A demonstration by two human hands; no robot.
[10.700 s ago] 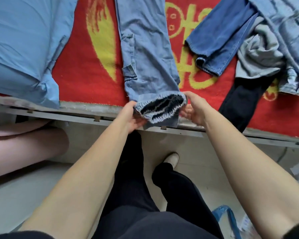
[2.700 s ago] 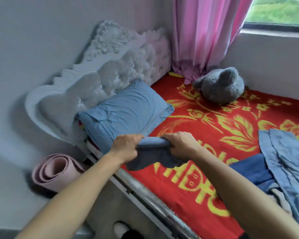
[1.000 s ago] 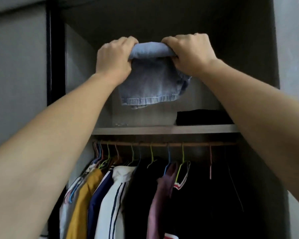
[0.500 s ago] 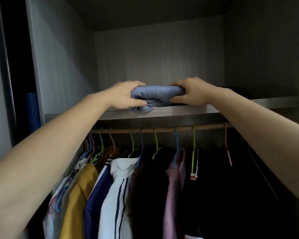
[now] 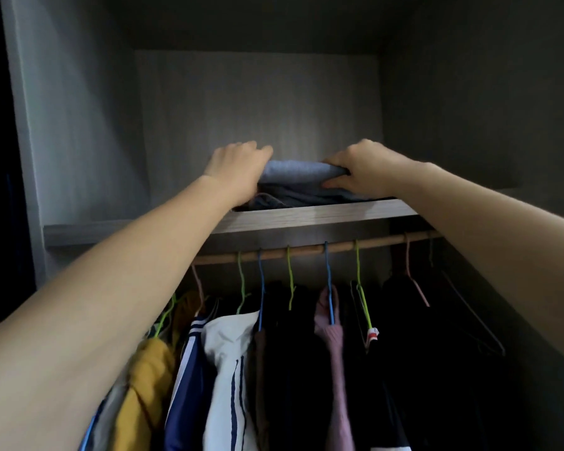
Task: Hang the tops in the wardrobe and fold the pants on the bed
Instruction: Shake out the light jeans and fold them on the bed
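Denim is going onto the wardrobe's upper shelf, both hands grasping it.
Hanging tops are crowding the rail below both wrists; the shelf is carrying the folded pants between the hands, close to its front edge. The left hand is curling over one end, the right hand pinching the other. Letting go near the lip is risking a slide off, or the loose lower layer unfolding as fingers are pulling out.
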